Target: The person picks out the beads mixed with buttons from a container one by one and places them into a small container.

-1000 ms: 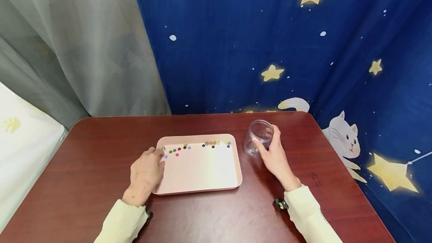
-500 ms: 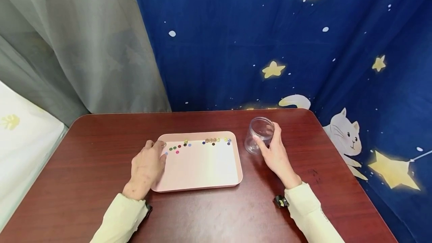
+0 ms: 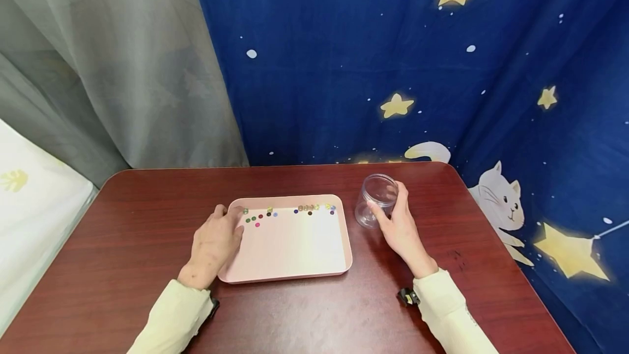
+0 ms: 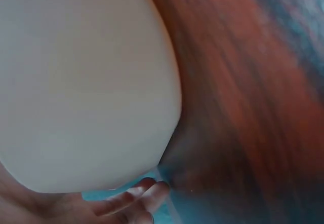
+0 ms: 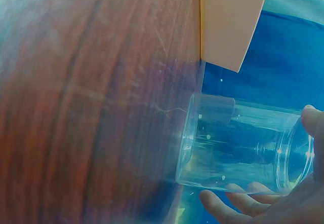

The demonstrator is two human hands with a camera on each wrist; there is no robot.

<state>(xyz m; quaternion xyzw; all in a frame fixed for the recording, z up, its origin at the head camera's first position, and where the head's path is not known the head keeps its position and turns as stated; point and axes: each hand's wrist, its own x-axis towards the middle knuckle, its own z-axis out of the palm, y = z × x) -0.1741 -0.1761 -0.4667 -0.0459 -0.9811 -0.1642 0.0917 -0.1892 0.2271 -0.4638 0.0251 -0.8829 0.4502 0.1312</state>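
Note:
My left hand (image 3: 214, 246) grips the left side of a pink tray (image 3: 295, 250), with the thumb over the rim. In the left wrist view, its fingers (image 4: 147, 196) lie outside the tray wall. A line of small round coloured beads (image 3: 257, 224) lies along the tray's far side. One green bead (image 3: 245, 211) sits right by my left index fingertip. My right hand (image 3: 400, 231) holds a clear lidless jar (image 3: 372, 201), thumb on one side and fingers round the other. The jar stands upright just right of the tray, with nothing visible inside.
A dark red wooden table (image 3: 295, 316) with rounded far corners bears everything. Close behind its far edge hang a grey curtain (image 3: 123, 70) and a blue one with stars (image 3: 314, 70). A white cloth (image 3: 29, 223) hangs at the left.
My left hand has moved slightly up along the tray's side. The green bead shifted a little right, and a light blue bead near the thumb is now hidden. My right hand and jar stay put.

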